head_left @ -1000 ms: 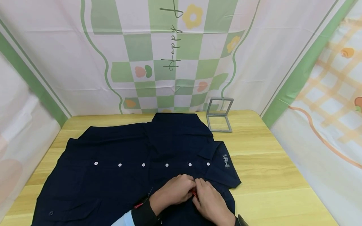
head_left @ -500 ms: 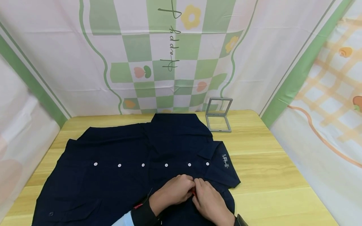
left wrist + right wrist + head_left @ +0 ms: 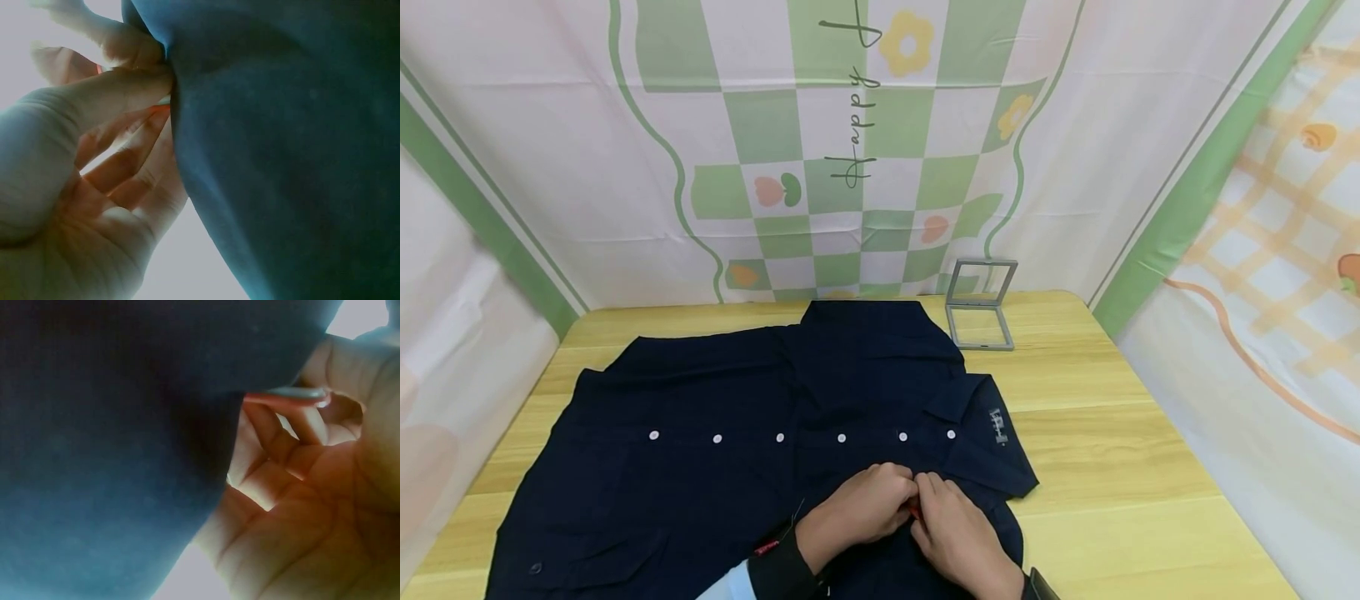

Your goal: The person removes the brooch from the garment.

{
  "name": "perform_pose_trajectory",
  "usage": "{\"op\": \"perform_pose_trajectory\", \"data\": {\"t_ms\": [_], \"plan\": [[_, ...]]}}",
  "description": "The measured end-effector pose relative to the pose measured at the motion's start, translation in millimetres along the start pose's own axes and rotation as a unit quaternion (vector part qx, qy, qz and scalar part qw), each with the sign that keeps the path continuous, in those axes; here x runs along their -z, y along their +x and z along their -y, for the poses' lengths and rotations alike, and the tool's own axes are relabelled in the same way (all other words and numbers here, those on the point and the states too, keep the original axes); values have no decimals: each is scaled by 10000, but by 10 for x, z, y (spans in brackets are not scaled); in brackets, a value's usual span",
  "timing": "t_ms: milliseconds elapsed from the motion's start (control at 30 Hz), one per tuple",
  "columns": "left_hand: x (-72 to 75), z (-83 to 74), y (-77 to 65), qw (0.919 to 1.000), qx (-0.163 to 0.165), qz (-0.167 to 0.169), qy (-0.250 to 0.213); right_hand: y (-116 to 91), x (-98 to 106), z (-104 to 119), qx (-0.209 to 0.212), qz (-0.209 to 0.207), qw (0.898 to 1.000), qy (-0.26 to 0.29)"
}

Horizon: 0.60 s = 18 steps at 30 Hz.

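A dark navy short-sleeved shirt [image 3: 715, 392] lies spread on the table, with white buttons [image 3: 842, 438] in a row down its front. At its lower right, my left hand [image 3: 865, 502] pinches a fold of the cloth between thumb and fingers. Close beside it, fingertips touching or nearly so, my right hand [image 3: 958, 529] holds a slim red-and-silver tool [image 3: 287, 396] at the fabric edge. The tool's exact kind cannot be told, since fingers and cloth hide most of it. In the left wrist view, raised shirt cloth [image 3: 281, 144] fills the right side.
A grey square frame [image 3: 979, 326] with a hinged upright half stands at the back right of the wooden table [image 3: 1120, 467]. Pale printed fabric walls [image 3: 865, 183] enclose the back and sides. The collar [image 3: 958, 400] and a printed label [image 3: 997, 426] lie just beyond the hands.
Almost nothing differs. Both hands stay together at the same spot on the shirt, and the head view has shifted very slightly.
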<state>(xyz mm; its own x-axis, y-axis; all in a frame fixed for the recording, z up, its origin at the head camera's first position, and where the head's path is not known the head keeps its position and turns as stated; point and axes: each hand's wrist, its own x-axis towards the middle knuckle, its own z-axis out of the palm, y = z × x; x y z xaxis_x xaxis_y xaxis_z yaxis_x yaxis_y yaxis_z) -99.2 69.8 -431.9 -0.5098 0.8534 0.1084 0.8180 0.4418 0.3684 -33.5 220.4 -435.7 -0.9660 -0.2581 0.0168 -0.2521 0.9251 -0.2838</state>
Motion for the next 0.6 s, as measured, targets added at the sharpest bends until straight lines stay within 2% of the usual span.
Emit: {"op": "perform_pose_trajectory", "data": {"t_ms": [200, 433, 600], "plan": [[-4, -3, -12, 9998, 68, 117, 160, 3, 27, -37, -13, 170, 9995, 257], [13, 8, -26, 9985, -5, 101, 539, -3, 52, -71, 170, 76, 9995, 267], [94, 22, -73, 9977, -33, 147, 662, 8, 129, -104, 304, 397, 9982, 323]]}}
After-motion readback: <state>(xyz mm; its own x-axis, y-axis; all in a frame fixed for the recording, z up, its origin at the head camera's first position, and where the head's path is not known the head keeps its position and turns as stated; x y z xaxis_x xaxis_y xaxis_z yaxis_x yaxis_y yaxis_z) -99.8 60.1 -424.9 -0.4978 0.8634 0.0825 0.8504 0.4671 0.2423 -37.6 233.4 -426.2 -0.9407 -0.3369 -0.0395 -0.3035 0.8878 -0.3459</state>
